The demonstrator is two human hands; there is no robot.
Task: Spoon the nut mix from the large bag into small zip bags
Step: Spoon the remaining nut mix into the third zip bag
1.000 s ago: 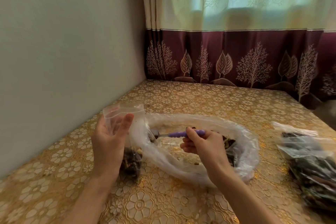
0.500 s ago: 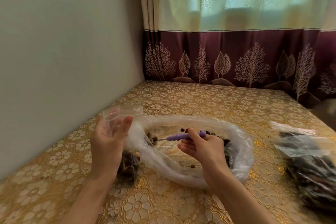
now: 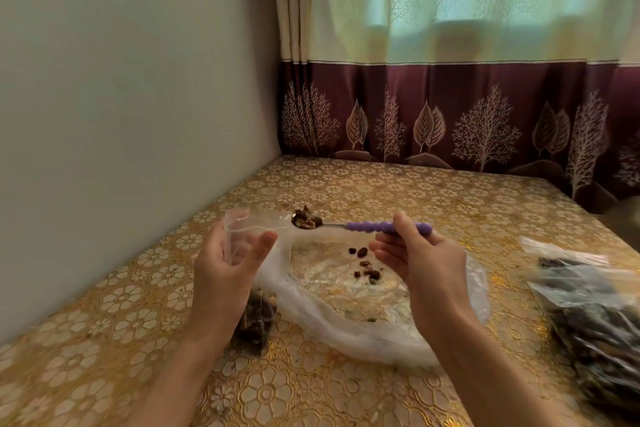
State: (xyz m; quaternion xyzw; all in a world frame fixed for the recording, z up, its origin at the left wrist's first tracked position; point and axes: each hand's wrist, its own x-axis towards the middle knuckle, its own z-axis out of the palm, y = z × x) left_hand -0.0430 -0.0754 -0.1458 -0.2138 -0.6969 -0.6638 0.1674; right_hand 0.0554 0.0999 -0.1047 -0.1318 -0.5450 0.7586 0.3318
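So, biggest thing first: the table (image 3: 346, 191) has a gold flower-pattern cloth, shoved into a corner between a plain wall (image 3: 121, 97) and a curtain (image 3: 450, 62) that's pale green up top and maroon with trees at the bottom.

On the cloth sits the big bag (image 3: 346, 322), clear plastic, mouth spread wide and mostly see-through down to the cloth, with just a few bits of nut mix (image 3: 367, 270) scattered inside. Off at the right edge there's a pile of filled bags (image 3: 595, 308), blurry, dark stuff in them.

The left hand (image 3: 225, 274) grips the small bag (image 3: 242, 236) upright just left of the big one, thumb and fingers curled round its upper part, top gaping open. Its bottom already has nuts in it and rests on the cloth.

The right hand (image 3: 422, 263) pinches the spoon (image 3: 363, 226) by its purple beaded handle, thumb on top, fingers curled under. The spoon's level, above the big bag, bowl heaped with nuts and right at the small bag's open rim, can't tell if it's touching.
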